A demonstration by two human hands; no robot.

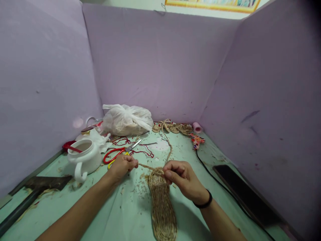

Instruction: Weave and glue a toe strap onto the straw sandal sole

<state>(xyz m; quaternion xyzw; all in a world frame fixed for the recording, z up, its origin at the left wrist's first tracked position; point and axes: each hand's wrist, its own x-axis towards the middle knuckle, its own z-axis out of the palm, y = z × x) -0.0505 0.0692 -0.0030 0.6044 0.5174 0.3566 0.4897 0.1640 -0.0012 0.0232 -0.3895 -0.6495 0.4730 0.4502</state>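
A long oval sole woven from jute rope [162,204] lies on the pale green table [125,214] in front of me. My right hand [182,177] is closed, pinching the far tip of the sole. My left hand [122,164] is closed in a pinch on a jute strand [146,166] that runs taut from the sole's tip. Another length of jute cord [170,147] trails from the sole towards the back of the table.
Red-and-yellow scissors [119,153] and red thread lie behind my left hand. A white teapot [84,158] and a dark blade [37,187] are at the left. A plastic bag [126,119], jute pieces [173,127], a pink spool [197,127], a black cable and phone [240,190] are at the back and right.
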